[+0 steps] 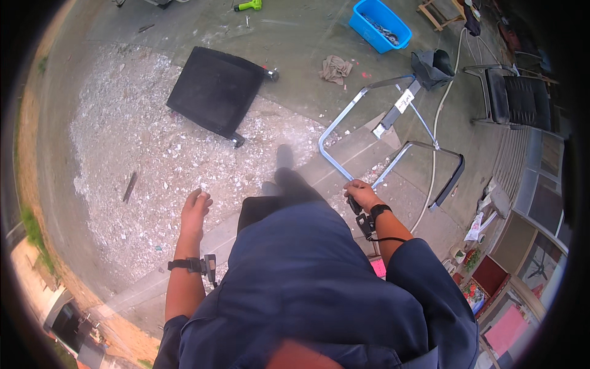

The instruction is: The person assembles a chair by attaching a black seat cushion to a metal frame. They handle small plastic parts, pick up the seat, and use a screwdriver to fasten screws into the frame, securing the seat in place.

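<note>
My right hand (364, 195) is closed at the near end of a bent metal tube chair frame (335, 163), its fingers curled round the tubing. The frame stands on the ground ahead to the right, with a white label on its dark crosspiece. My left hand (195, 212) hangs over the rubble, loosely open, and I see nothing held in it. A black padded chair part (215, 92) lies ahead on the left, with dark and silver fittings at two corners. Each wrist wears a strapped black device.
Broken white chips (141, 141) cover the ground at left. Ahead are a crumpled rag (335, 69), a blue tub (381, 26) of metal parts, a dark bucket (431, 66) and a green power tool (248, 5). A hose (437, 117) runs past a black chair (519, 98) at right.
</note>
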### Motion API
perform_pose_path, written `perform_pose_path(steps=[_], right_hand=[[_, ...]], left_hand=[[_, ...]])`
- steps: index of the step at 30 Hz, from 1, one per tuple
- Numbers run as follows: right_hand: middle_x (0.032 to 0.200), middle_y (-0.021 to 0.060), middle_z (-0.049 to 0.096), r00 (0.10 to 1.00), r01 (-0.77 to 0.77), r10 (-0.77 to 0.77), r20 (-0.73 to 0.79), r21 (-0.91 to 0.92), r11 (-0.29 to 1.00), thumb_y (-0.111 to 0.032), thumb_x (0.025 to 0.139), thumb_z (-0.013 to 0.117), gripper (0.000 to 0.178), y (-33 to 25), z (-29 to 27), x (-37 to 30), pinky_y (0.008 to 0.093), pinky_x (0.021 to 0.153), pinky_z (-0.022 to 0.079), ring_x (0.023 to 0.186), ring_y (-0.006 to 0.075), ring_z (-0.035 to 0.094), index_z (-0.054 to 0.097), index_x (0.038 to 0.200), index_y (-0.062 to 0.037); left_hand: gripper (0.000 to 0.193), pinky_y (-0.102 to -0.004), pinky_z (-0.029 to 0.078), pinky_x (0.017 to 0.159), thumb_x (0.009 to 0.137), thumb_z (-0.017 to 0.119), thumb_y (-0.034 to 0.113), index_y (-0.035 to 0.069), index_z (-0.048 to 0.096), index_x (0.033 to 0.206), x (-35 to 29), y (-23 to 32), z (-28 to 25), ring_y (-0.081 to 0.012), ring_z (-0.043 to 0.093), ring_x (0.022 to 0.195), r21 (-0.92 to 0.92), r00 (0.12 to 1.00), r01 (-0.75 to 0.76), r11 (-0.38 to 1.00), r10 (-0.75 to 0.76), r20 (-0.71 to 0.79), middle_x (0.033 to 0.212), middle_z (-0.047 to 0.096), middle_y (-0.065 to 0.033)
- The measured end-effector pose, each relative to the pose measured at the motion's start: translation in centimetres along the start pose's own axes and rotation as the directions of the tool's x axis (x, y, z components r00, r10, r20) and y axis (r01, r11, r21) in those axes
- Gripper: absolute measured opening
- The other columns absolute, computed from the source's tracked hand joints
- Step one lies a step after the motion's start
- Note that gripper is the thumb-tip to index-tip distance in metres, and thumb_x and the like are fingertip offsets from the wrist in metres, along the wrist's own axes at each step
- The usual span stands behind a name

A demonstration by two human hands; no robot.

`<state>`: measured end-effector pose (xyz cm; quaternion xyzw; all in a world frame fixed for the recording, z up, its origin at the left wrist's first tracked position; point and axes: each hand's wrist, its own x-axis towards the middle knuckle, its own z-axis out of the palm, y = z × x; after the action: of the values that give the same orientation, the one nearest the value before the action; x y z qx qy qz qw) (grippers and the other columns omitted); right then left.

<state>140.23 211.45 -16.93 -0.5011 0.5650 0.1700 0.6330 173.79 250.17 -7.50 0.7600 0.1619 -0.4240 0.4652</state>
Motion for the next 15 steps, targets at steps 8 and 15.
perform_pose_path(steps=[8, 15], right_hand=[[0.088, 0.0077, 0.069, 0.998, -0.010, 0.010, 0.070, 0.011, 1.000, -0.012, 0.086, 0.062, 0.025, -6.4, 4.1, 3.3, 0.0271, 0.069, 0.050, 0.074, 0.0147, 0.064, 0.067, 0.109, -0.0048], [0.082, 0.0062, 0.067, 0.992, -0.117, 0.120, -0.027, 0.099, 0.988, -0.012, 0.085, 0.062, 0.025, -6.1, 9.7, 4.3, 0.0266, 0.061, 0.048, 0.069, 0.0126, 0.061, 0.067, 0.109, -0.0053]], left_hand=[[0.067, -0.0382, 0.044, 0.101, 0.097, 0.062, 0.042, 0.001, 0.043, 0.146, 9.4, 2.4, -3.3, -0.0262, 0.061, 0.119, -0.011, 0.997, 0.069, 0.998, -0.069, -0.043, 0.133, 0.061, -0.0168], [0.074, -0.0395, 0.041, 0.104, 0.094, 0.064, 0.048, 0.001, 0.042, 0.146, 25.8, 0.8, -6.8, -0.0263, 0.057, 0.124, 0.057, 0.994, 0.087, 0.995, -0.090, 0.058, 0.135, 0.060, -0.0150]])
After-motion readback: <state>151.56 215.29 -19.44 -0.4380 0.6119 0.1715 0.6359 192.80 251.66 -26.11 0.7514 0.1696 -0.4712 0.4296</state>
